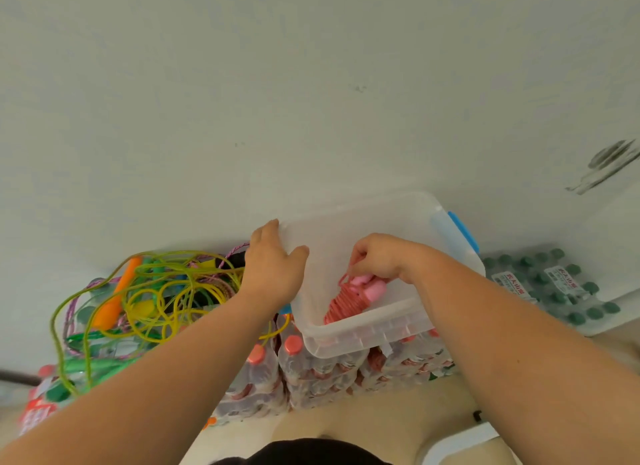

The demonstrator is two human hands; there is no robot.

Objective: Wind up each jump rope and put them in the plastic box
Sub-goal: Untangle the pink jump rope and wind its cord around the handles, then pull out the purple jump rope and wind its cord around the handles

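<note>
A clear plastic box (367, 336) with a blue latch sits on packs of bottled water against the wall. Inside it, my right hand (375, 258) pinches a wound-up pink jump rope (349, 300) with pink handles, holding it low in the box. My left hand (273, 263) grips the box's left rim, thumb inside the wall. To the left lies a tangled pile of jump ropes (152, 298): yellow-green cords, an orange handle, green handles and a pink braided rope.
Shrink-wrapped packs of red-capped bottles (294, 371) carry the box and the pile. Packs of green-capped bottles (554, 284) stand at the right. A white wall (311, 101) rises straight behind. Beige floor (346, 423) lies in front.
</note>
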